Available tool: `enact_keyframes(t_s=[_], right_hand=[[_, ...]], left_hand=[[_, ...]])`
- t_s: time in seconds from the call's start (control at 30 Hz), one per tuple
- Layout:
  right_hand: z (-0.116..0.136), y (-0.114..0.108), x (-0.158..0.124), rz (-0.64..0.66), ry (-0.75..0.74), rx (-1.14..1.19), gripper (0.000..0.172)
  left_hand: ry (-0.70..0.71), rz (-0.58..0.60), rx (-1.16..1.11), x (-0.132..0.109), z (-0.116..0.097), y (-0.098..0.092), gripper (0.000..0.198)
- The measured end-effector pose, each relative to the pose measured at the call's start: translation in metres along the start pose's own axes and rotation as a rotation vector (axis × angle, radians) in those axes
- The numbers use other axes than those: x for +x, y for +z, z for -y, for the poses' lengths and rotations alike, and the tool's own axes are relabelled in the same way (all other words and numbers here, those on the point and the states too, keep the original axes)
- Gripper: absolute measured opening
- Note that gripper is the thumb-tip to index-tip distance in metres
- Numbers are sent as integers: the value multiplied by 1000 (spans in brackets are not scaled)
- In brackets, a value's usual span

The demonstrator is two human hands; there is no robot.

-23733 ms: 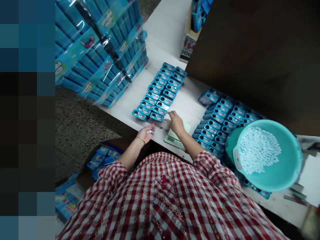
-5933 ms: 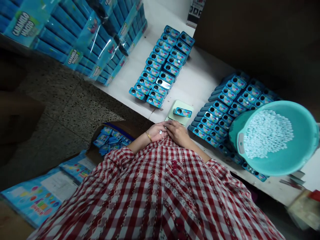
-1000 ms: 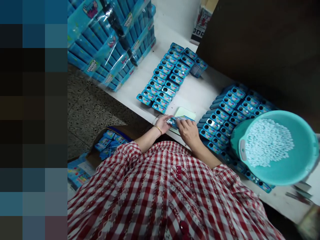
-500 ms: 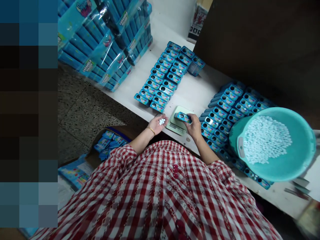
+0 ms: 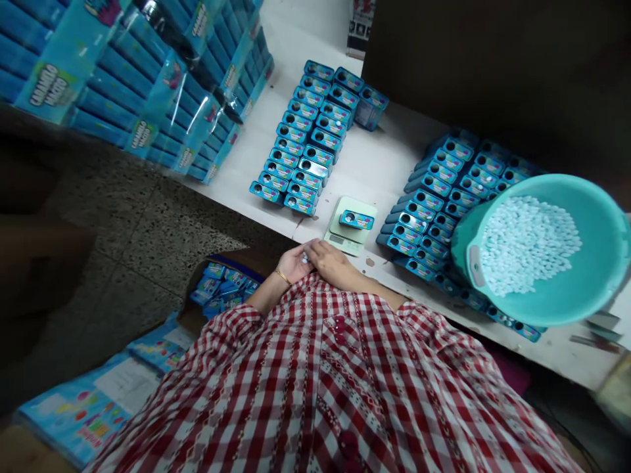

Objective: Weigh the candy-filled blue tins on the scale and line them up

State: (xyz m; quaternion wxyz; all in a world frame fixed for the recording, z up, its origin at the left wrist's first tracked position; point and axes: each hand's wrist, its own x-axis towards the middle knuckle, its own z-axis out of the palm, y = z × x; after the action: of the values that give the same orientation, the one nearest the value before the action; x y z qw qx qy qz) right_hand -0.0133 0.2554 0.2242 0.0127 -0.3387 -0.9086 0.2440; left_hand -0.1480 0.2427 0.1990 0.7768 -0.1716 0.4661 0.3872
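White workbench (image 5: 374, 164) holds a teal basin (image 5: 591, 223) heaped with white candies (image 5: 527, 243).

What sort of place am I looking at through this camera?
Probably a small candy-packing workshop: a teal basin holds loose white candies, rows of blue tins line a white table, and a small scale holds one tin beside shrink-wrapped stacks of packaged goods.

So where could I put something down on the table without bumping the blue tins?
The best spot is the bare white table behind the scale, between the long rows of blue tins and the big block of tins. It's crowded by the teal tub, which sits over the block's corner.
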Motion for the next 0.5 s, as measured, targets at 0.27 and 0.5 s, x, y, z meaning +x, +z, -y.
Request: enact_keyframes(t_s=[0.27, 0.5], right_hand=[[3, 15, 5, 51, -85, -4, 20], [2, 8, 3, 48, -102, 85, 20]], left_hand=[[-10, -110, 79, -6, 0, -20, 27], [7, -135, 125, -4, 1, -15, 25]])
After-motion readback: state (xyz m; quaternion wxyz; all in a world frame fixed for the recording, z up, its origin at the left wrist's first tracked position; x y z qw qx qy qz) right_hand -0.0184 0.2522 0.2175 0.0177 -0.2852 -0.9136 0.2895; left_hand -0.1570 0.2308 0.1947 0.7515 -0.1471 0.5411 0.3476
